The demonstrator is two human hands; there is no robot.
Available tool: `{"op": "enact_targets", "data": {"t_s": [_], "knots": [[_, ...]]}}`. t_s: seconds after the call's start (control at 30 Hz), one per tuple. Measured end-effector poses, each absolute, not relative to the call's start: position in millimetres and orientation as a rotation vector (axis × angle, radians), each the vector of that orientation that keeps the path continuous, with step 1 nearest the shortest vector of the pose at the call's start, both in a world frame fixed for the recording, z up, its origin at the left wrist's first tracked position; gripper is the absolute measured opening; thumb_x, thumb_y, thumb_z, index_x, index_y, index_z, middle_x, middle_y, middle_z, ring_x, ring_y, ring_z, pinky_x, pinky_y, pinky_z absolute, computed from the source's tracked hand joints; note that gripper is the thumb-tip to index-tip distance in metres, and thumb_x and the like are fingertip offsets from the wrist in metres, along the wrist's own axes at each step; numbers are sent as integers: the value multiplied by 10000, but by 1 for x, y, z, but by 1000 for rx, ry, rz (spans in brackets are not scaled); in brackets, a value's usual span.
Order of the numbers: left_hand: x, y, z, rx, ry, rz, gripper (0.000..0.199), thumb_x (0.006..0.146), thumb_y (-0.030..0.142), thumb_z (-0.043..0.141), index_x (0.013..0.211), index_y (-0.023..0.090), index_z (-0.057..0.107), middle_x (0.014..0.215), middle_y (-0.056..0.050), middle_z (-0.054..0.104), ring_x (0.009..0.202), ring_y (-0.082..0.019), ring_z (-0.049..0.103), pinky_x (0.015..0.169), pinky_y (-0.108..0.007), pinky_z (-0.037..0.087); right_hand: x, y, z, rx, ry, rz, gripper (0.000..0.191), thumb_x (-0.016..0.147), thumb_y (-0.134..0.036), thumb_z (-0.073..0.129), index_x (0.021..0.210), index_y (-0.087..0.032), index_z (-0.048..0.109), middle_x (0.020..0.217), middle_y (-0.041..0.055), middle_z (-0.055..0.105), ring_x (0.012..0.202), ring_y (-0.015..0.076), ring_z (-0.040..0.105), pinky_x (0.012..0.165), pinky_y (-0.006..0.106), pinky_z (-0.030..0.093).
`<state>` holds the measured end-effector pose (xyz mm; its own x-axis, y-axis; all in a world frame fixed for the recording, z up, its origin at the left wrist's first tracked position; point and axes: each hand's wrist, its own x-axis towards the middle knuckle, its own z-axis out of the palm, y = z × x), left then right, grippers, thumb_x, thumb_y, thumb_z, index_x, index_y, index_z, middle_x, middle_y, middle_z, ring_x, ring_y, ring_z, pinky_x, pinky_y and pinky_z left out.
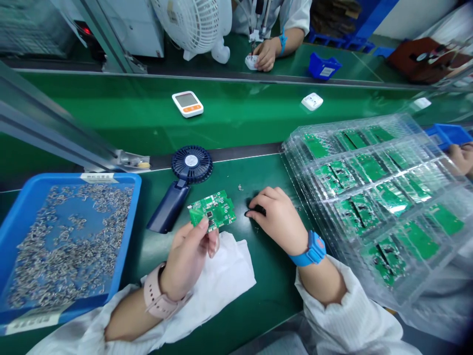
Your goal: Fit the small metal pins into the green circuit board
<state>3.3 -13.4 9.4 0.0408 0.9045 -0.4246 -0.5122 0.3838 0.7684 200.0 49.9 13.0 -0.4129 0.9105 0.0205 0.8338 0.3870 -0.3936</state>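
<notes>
My left hand [187, 259] pinches a green circuit board [212, 211] by its lower edge, holding it up above a white cloth [225, 281]. The board carries small black chips and other components. My right hand [277, 217] rests on the green bench mat [266, 291], its fingers closed over a small black object [257, 210], mostly hidden by them. A tiny metal bit [240, 187] lies on the mat just beyond my right hand.
A blue tray [66, 241] of small metal pieces stands at the left, and a navy handheld fan [186, 180] lies beyond the board. A clear plastic tray stack [380, 197] holds several green boards at the right. Across a green conveyor [240, 118], a co-worker's hand [266, 54] holds a white part.
</notes>
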Motion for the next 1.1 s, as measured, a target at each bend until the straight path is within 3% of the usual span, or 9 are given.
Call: {"op": "enact_targets", "data": {"t_s": [0.23,0.37,0.47,0.67,0.97,1.1], "knots": [[4,-13,6,456,1043,1155,442,726,517,726,531,152,571,486,18,502,463,-94,452,461,-235,348,198,47,18,-1574,-2411,543,105,824,-275,703,777,-206,640,862,39,598,828,206,487,763,355,406],[4,-13,7,437,1037,1156,434,724,509,733,540,148,577,505,16,522,469,-92,454,465,-233,352,201,48,21,-1543,-2372,573,65,878,-241,622,916,-219,670,898,47,600,851,210,490,778,358,411],[4,-13,9,429,1041,1154,443,706,520,746,538,146,577,505,16,525,465,-89,450,464,-231,349,204,49,21,-1494,-2423,548,308,912,-87,471,1036,-264,691,1000,59,592,905,210,478,827,368,411],[4,-13,11,411,1053,1158,452,663,536,774,533,148,583,515,15,536,467,-92,460,460,-231,349,206,47,23,-1500,-2492,647,397,799,51,430,828,-223,717,990,61,585,908,210,462,835,370,417],[5,-12,11,395,1052,1158,454,650,527,786,518,142,583,508,14,539,457,-88,463,450,-223,352,209,47,26,-1239,-2588,783,458,813,70,432,818,-265,743,986,50,564,895,185,454,842,355,411],[5,-11,12,385,1061,1153,464,624,539,799,516,141,586,496,16,534,455,-88,466,448,-221,353,207,47,28,-1219,-2575,651,331,877,-50,516,917,-279,751,999,56,567,914,195,456,839,360,417]]}}
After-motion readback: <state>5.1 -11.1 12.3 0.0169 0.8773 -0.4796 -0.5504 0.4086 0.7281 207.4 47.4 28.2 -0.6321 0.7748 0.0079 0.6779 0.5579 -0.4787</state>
